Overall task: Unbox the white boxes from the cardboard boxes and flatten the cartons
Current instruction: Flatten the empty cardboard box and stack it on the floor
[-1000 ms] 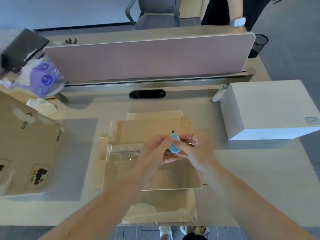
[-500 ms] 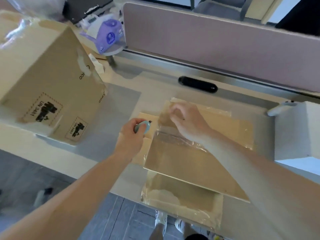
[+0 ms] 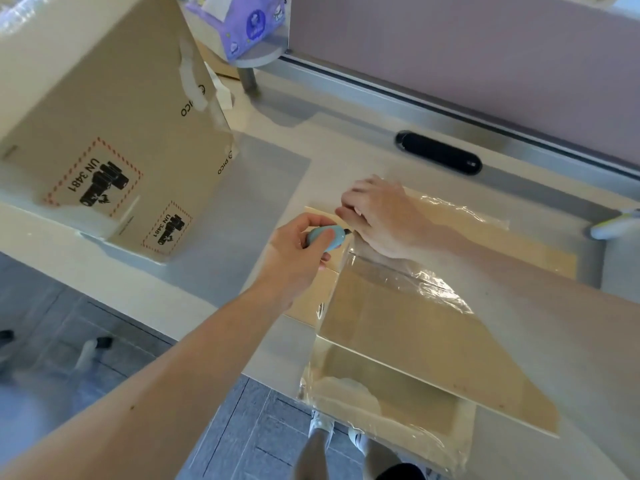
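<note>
The cutter (image 3: 323, 238) is gripped in the left hand (image 3: 297, 259), tip beside the right hand (image 3: 384, 220) — curled on the carton (image 3: 415, 327), hold unclear. It could be nicked by a slip.

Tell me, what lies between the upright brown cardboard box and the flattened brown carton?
Only a flat grey rectangular desk mat lies there, with nothing on that stretch. The head view shows it.

Before me a pale cream desk (image 3: 346, 147) meets a dusty-pink partition screen (image 3: 485, 46) on a silver rail (image 3: 415, 102), with a black oval cable port (image 3: 438, 152) set just before it. Grey tiled floor (image 3: 69, 323) shows below the desk's near edge.
</note>
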`<state>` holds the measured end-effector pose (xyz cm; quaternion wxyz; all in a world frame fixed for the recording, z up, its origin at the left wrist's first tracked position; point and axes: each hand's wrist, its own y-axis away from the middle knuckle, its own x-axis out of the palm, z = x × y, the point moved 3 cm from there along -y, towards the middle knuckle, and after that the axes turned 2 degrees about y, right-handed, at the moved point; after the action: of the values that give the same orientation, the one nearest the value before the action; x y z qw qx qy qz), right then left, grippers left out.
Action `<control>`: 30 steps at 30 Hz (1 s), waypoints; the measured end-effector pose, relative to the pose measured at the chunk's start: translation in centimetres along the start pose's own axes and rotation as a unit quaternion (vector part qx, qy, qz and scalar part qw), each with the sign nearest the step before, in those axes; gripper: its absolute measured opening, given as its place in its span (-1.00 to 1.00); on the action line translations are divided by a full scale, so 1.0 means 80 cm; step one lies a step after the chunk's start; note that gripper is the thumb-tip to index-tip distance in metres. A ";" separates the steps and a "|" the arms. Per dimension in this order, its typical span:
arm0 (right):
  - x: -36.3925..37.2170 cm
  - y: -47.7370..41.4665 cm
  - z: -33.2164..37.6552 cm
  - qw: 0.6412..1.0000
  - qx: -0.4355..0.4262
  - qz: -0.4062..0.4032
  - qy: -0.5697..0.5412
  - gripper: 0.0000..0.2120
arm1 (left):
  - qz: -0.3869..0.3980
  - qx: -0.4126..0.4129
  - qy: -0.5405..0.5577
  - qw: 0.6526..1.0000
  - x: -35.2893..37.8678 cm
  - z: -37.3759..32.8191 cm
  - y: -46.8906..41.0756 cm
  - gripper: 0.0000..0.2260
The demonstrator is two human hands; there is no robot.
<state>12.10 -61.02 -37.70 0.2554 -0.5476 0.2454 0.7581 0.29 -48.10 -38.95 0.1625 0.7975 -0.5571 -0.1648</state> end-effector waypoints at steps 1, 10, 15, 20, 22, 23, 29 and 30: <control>0.003 -0.003 0.001 1.000 -0.001 0.003 0.012 -0.67 | 0.007 -0.002 0.001 1.000 0.000 0.000 0.000 -0.91; 0.007 -0.011 0.000 0.999 0.021 -0.033 -0.022 -0.55 | 0.019 0.016 -0.003 1.000 0.000 0.001 -0.002 -0.90; 0.013 -0.011 0.001 0.999 0.026 -0.041 -0.018 -0.53 | -0.010 0.028 0.005 1.000 -0.004 0.000 -0.004 -0.90; 0.014 -0.013 -0.002 0.997 0.032 -0.051 -0.042 -0.56 | 0.004 0.023 -0.013 1.000 0.001 0.002 -0.006 -0.90; 0.015 -0.013 -0.003 0.997 0.031 -0.054 -0.043 -0.56 | 0.016 0.022 -0.015 1.000 0.003 0.003 -0.007 -0.89; 0.016 -0.013 -0.003 0.997 0.030 -0.055 -0.043 -0.56 | 0.027 0.023 -0.017 0.999 0.003 0.003 -0.007 -0.88; 0.016 -0.015 -0.005 0.997 0.030 -0.062 -0.040 -0.55 | 0.075 0.042 -0.048 0.995 0.004 -0.006 -0.017 -0.87; 0.016 -0.015 -0.005 0.997 0.030 -0.061 -0.040 -0.55 | 0.088 0.041 -0.061 0.993 0.003 -0.009 -0.020 -0.87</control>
<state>12.82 -60.20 -39.13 0.3275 -0.5227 0.2238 0.7546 2.01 -47.72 -39.07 0.1090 0.7396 -0.6405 -0.1755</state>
